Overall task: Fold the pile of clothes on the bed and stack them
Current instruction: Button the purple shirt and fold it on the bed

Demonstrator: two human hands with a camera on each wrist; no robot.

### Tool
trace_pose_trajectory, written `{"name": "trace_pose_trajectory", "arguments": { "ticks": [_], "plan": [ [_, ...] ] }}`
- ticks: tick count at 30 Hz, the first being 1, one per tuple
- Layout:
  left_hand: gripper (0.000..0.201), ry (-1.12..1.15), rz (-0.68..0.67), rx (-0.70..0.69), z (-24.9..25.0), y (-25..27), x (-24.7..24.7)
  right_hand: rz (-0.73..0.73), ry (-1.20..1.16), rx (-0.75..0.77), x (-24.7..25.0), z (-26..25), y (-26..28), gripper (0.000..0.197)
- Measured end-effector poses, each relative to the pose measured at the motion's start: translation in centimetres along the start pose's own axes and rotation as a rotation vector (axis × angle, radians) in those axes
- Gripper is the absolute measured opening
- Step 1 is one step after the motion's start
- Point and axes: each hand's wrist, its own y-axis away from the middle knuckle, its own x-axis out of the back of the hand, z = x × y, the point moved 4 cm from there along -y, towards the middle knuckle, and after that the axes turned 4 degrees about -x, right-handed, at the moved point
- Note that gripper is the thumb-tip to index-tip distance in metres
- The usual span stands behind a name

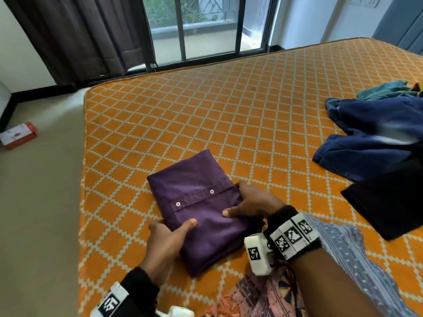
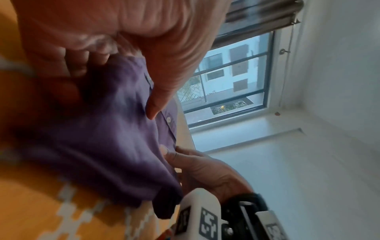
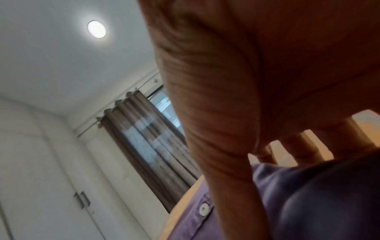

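Head view: A purple button-front cotton shirt (image 1: 201, 211), folded into a compact rectangle, lies on the orange mattress with a white lattice pattern (image 1: 206, 110), near its left edge. The left hand (image 1: 167, 243) grips the shirt's near left edge, thumb on top and fingers out of sight under the fabric. The right hand (image 1: 251, 204) grips the right edge the same way, thumb pressed on top. Two white buttons show along the placket. Judgement: this garment is folded and is being squared up or readied for placing.

To the right, well apart from the shirt, a crumpled pair of dark blue denim jeans (image 1: 370, 133) lies unfolded, with a teal cloth (image 1: 384, 89) beyond it and a flat black garment (image 1: 389, 202) nearer. A light blue patterned fabric (image 1: 348, 255) and a pink patterned fabric (image 1: 256, 296) lie at the near edge; whether these are part of the pile cannot be told. No finished stack is visible. Judgement: the task is at an early stage, with several items left.

Left wrist view: The left thumb rests on top of the purple shirt while the fingers curl under its edge; the right hand's fingers pinch the opposite edge.

Right wrist view: The right hand's palm fills the frame, fingers curled over the shirt's edge, one button visible beside it.
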Motion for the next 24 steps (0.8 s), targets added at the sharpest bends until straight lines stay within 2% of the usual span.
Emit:
{"name": "trace_pose_trajectory", "arguments": {
  "ticks": [2,5,8,12,15,19,24],
  "plan": [
    [0.088,0.114,-0.056,0.013,0.1,0.7,-1.2,-0.057,-0.065,-0.037,-0.1,0.5,-0.2,0.098],
    [0.073,0.292,-0.140,0.130,1.5,2.1,-1.8,-0.112,-0.182,-0.024,-0.2,0.9,-0.2,0.106],
    [0.061,0.606,-0.312,0.216,4.0,4.0,-1.2,-0.225,-0.401,0.032,-0.6,0.5,0.8,0.084],
    [0.035,0.819,-0.448,0.118,7.2,7.9,0.3,-0.457,-0.702,0.054,-1.1,-1.3,4.7,0.049],
    [0.043,0.894,-0.495,0.030,8.9,10.7,1.4,-0.491,-0.973,0.086,-1.6,-2.4,7.2,0.047],
    [0.029,0.918,-0.496,-0.068,11.0,14.4,2.5,-0.501,-1.285,0.099,-0.5,-2.3,11.6,0.055],
    [0.038,0.804,-0.667,-0.106,13.6,21.0,-1.8,-0.528,-1.491,0.227,2.7,2.1,18.3,0.069]
  ]
}}
